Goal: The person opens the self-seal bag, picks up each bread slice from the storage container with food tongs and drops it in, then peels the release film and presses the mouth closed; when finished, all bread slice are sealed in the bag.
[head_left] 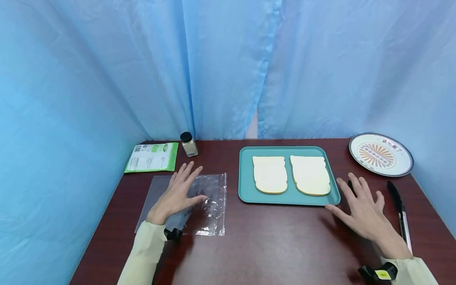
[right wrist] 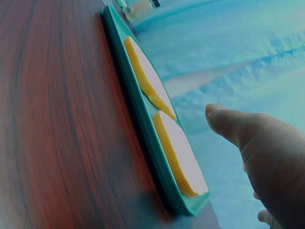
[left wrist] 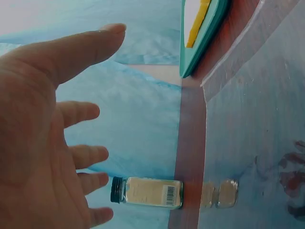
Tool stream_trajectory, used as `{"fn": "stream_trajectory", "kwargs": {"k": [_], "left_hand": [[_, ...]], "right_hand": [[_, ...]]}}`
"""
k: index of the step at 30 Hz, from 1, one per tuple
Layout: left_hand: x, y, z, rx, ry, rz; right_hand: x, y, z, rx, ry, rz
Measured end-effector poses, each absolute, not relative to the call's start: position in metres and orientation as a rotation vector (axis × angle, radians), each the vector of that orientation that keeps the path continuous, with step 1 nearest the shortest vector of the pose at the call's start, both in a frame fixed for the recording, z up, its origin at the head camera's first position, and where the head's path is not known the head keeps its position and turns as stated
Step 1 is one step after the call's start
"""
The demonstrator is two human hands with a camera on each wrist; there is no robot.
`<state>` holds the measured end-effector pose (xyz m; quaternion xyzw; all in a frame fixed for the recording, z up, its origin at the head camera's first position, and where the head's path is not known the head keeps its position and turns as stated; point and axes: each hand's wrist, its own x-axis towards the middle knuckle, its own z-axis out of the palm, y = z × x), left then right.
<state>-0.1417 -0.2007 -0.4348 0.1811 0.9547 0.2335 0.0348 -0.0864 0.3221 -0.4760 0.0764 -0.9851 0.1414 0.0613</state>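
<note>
In the head view my left hand [head_left: 178, 194] hovers with spread fingers over a clear plastic bag [head_left: 213, 206] lying flat on the table. Nothing is in its grasp. My right hand [head_left: 365, 213], fingers also spread and holding nothing, is by the near right corner of a teal tray [head_left: 261, 198]. On that tray two slices of bread [head_left: 270, 174] lie side by side. A spice jar [left wrist: 152, 192] with a black lid stands beyond the left fingertips. The right wrist view shows my right thumb [right wrist: 228, 124] raised beside the tray.
A white and green packet [head_left: 151, 157] lies at the back left. At the back right is a patterned plate [head_left: 381, 155]. A black-bladed knife [head_left: 399, 206] lies right of my right hand, its blade pointing away. Blue curtains [head_left: 228, 71] enclose the dark wooden table [head_left: 270, 245].
</note>
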Motion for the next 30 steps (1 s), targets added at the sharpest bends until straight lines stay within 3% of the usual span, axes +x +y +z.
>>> {"fn": "stream_trajectory", "kwargs": {"k": [30], "left_hand": [[-0.143,-0.2,-0.474,0.772,2.921,0.804]], "right_hand": [[-0.106,0.219,-0.483,0.572,-2.937,0.44]]}}
